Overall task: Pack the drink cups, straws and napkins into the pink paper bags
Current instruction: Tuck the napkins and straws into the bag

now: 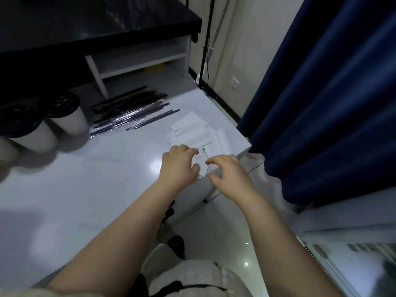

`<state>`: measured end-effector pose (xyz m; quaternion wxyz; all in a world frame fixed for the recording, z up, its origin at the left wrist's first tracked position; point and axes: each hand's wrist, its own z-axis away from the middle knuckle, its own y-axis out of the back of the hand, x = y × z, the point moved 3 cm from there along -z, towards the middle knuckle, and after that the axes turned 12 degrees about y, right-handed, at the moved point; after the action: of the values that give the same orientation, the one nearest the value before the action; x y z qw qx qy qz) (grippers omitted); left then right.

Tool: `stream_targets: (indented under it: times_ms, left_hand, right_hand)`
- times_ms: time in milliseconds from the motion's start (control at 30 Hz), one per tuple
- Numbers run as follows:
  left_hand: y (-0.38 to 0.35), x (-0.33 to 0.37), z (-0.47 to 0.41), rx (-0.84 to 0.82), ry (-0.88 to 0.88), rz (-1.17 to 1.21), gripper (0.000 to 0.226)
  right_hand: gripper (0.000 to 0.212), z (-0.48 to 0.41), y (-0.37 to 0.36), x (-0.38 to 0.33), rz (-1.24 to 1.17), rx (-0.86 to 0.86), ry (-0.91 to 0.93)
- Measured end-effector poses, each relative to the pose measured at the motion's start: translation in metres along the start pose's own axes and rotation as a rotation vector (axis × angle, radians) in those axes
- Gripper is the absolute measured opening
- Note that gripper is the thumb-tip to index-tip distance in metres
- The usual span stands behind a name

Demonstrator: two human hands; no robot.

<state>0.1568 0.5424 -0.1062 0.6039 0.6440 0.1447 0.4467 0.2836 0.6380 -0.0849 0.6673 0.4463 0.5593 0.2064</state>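
Note:
White folded napkins lie in a loose pile at the table's right corner. My left hand rests at the near end of the pile, fingers and thumb curled round one napkin. My right hand is beside it, at the table's edge, with forefinger and thumb pinching the same napkin's right side. Black straws in clear wrappers lie in a heap further back. White drink cups with black lids stand at the far left. No pink bag is in view.
The white table ends just right of my hands. A dark blue curtain hangs at the right. A black counter with a white shelf stands behind the table. Glossy floor and my own legs show below.

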Motion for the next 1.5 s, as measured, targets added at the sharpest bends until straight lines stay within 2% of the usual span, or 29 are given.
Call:
stream_targets:
  times_ms: [133, 233, 333, 433, 500, 600, 733, 867, 1000, 1067, 1133, 1300, 1500]
  left_hand:
    - [0.001, -0.011, -0.054, 0.041, 0.068, 0.034, 0.04]
    - [0.001, -0.021, -0.072, 0.068, 0.147, 0.078, 0.036]
    - [-0.001, -0.029, -0.082, 0.08, 0.231, 0.102, 0.041]
    - [0.0, -0.035, -0.094, 0.117, 0.32, 0.098, 0.045]
    - [0.002, -0.036, -0.1, 0.159, 0.397, 0.108, 0.044]
    - [0.003, -0.036, -0.098, 0.221, 0.532, 0.148, 0.039]
    - [0.0, -0.033, -0.091, 0.274, 0.665, 0.161, 0.037]
    - [-0.003, -0.018, -0.078, 0.323, 0.734, 0.167, 0.039]
    - [-0.004, -0.006, -0.066, 0.386, 0.781, 0.15, 0.039]
    - [-0.001, -0.003, -0.061, 0.417, 0.796, 0.137, 0.038]
    - [0.004, -0.001, -0.052, 0.459, 0.81, 0.132, 0.037]
    - [0.021, -0.011, -0.022, 0.56, 0.903, 0.114, 0.039]
    - [0.033, -0.023, 0.039, 0.687, 1.036, 0.128, 0.039]
  right_hand:
    - [0.032, -0.048, -0.004, 0.024, -0.034, -0.001, -0.057]
    - [0.03, -0.072, -0.01, 0.041, -0.077, -0.065, -0.049]
    - [0.03, -0.101, -0.01, 0.056, -0.135, -0.099, -0.032]
    - [0.03, -0.14, -0.009, 0.063, -0.162, -0.091, 0.06]
    - [0.032, -0.165, -0.011, 0.063, -0.098, -0.111, 0.167]
    - [0.039, -0.193, -0.019, 0.066, 0.029, -0.248, 0.281]
    - [0.046, -0.212, -0.033, 0.068, 0.049, -0.364, 0.344]
    - [0.037, -0.215, -0.041, 0.068, 0.062, -0.37, 0.424]
    - [0.013, -0.218, -0.04, 0.065, 0.088, -0.418, 0.469]
    - [0.014, -0.218, -0.035, 0.061, 0.104, -0.418, 0.534]
    - [0.012, -0.22, -0.029, 0.058, 0.042, -0.424, 0.574]
    - [0.022, -0.227, -0.016, 0.031, -0.398, -0.509, 0.525]
    - [0.024, -0.221, -0.026, -0.033, -0.563, -0.481, 0.58]
